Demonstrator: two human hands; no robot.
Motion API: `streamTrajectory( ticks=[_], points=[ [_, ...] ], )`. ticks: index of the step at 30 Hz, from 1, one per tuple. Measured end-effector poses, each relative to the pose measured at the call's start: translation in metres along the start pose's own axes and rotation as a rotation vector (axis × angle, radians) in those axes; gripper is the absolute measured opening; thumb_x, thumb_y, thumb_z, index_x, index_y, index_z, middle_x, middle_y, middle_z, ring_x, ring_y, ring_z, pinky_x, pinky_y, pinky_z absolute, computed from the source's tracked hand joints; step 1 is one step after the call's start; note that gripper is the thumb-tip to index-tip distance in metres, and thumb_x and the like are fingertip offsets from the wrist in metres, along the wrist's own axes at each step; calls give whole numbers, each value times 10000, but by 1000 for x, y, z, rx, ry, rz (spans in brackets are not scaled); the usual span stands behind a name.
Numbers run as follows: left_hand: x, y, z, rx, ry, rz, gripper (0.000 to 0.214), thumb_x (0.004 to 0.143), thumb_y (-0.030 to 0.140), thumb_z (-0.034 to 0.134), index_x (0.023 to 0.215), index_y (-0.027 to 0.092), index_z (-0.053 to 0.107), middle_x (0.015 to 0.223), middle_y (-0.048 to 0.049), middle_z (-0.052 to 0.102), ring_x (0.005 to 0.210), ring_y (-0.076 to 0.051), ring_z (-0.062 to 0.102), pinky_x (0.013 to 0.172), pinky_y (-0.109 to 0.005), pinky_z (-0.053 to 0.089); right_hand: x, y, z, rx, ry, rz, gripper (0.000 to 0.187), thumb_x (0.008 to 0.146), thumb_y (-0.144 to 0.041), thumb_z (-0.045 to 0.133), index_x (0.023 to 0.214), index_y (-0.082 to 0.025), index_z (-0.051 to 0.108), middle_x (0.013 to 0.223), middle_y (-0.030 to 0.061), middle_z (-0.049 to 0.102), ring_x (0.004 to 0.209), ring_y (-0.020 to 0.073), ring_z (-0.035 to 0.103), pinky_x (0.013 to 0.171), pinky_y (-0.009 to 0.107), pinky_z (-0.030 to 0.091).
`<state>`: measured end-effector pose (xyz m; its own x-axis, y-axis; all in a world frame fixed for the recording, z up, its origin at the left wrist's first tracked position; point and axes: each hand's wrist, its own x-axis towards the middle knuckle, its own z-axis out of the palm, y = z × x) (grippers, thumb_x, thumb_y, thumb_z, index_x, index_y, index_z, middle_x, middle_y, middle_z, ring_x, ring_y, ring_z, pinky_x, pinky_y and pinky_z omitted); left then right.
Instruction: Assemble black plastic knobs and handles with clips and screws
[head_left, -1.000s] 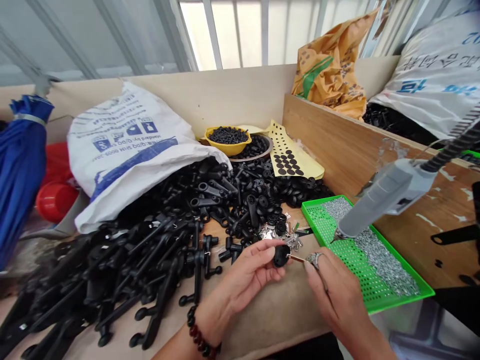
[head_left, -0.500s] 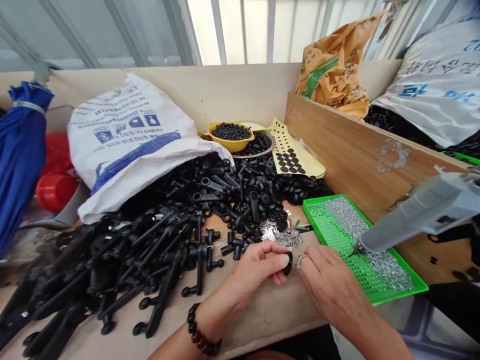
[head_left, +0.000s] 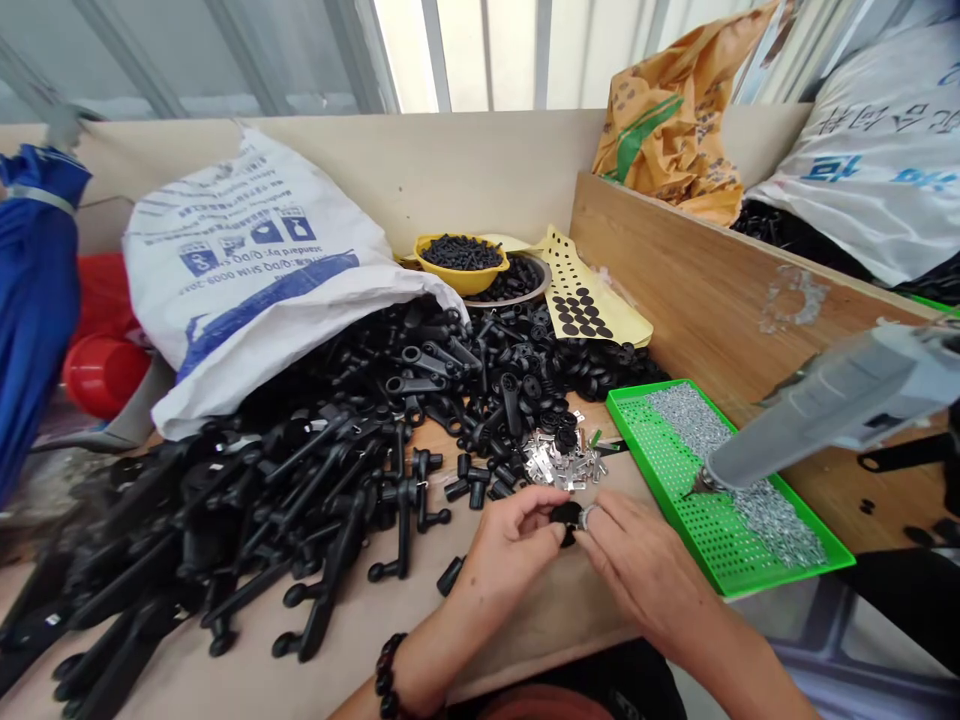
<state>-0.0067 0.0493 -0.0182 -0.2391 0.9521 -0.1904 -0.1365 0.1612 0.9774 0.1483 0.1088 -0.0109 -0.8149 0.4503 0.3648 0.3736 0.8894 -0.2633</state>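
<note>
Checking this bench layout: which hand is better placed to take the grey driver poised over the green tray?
Right, probably. The right hand lies next to the green tray, nearer the grey driver; the left hand pinches the small black part on the far side.

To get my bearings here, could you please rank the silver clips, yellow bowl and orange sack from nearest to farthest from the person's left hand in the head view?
From the left hand, which pinches a small black part:
1. Silver clips, just beyond it on the bench.
2. Yellow bowl, farther back, by the wall.
3. Orange sack, back right, behind the wooden board.
</note>
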Motion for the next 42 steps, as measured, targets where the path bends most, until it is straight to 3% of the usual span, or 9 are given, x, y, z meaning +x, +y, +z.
streamTrajectory(
  ticks=[4, 7, 9, 12, 20, 31, 42],
  points=[
    [-9, 7, -1, -84, 30, 10, 288, 622, 159, 664, 905, 167, 714, 818, -26, 689, 769, -173, 584, 714, -264, 450, -2, -2, -2, 244, 22, 68, 210, 963, -200, 361, 776, -204, 457, 783, 25, 525, 713, 169, 519, 628, 283, 416],
    [-16, 16, 0, -298, -1, -68, 249, 647, 198, 706, 895, 169, 709, 778, -11, 683, 707, -133, 582, 689, -233, 449, -4, -4, -5, 417, 70, 176, 120, 954, -192, 385, 866, -205, 465, 817, 23, 537, 747, 157, 538, 660, 268, 449],
    [-21, 20, 2, -427, -10, -103, 227, 656, 210, 726, 876, 161, 702, 751, -9, 678, 672, -116, 585, 684, -223, 455, -5, -5, -4, 439, 50, 163, 96, 934, -165, 390, 898, -200, 472, 850, 37, 545, 788, 170, 547, 689, 284, 461],
    [-26, 23, 6, -542, -3, -133, 218, 658, 220, 754, 855, 150, 691, 760, -25, 691, 653, -109, 600, 670, -215, 465, -4, -7, 1, 434, 33, 81, 140, 907, -118, 379, 841, -197, 474, 846, 49, 546, 785, 178, 544, 666, 293, 454],
    [-33, 21, 4, -630, -4, -287, 311, 640, 180, 785, 932, 122, 694, 758, -56, 694, 666, -132, 637, 659, -225, 497, -5, -6, 6, 249, 153, -23, 201, 884, -94, 397, 716, -183, 462, 737, 44, 510, 705, 178, 471, 625, 306, 383],
    [-37, 16, 6, -744, -47, -348, 310, 600, 138, 826, 889, 124, 712, 795, -65, 707, 683, -137, 656, 675, -221, 515, -13, 0, 13, 371, 180, -9, 192, 879, -79, 381, 738, -189, 452, 783, 49, 525, 719, 174, 470, 632, 310, 377],
    [-37, 16, 3, -661, -112, -380, 312, 591, 172, 843, 882, 129, 738, 758, -61, 720, 653, -146, 679, 616, -193, 521, -17, -1, -1, 129, 118, -121, 194, 874, -69, 366, 837, -159, 534, 859, 86, 580, 795, 199, 506, 787, 386, 399]
  ],
)
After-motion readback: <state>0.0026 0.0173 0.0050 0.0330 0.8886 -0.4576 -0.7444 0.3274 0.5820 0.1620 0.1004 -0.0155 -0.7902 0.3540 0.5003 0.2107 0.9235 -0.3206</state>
